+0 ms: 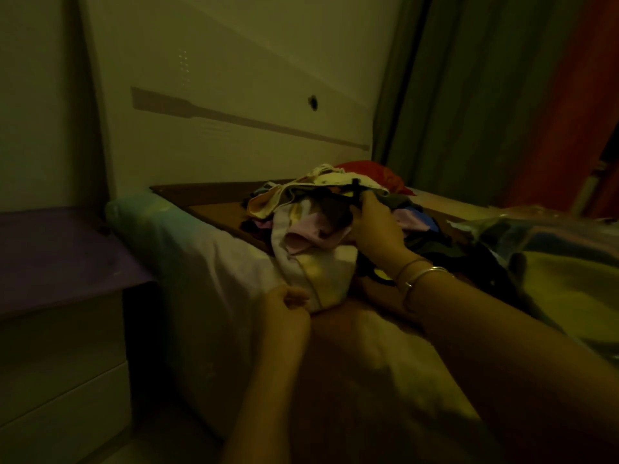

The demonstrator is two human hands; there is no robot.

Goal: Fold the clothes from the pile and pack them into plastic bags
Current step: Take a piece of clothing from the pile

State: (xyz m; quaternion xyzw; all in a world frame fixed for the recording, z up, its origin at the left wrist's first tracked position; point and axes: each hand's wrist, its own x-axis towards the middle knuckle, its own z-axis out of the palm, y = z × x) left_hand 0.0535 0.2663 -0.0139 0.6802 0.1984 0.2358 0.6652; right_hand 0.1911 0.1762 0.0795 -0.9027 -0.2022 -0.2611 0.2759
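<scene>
Dimly, right hand (pixel 375 226) grips dark garment (pixel 335 212) atop pile (pixel 311 229); left hand's (pixel 284 303) fingers unclear.

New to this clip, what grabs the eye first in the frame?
The jumbled pile of clothes on the bed, mid-frame, with the right hand reaching into it and gripping a dark garment. The left hand sits lower, at the near edge of a pale garment. A shiny plastic bag lies at the right edge.

Two hands (pixel 375 226), one clothes pile (pixel 321 209), two bracelets (pixel 418 274) (right wrist)
</scene>
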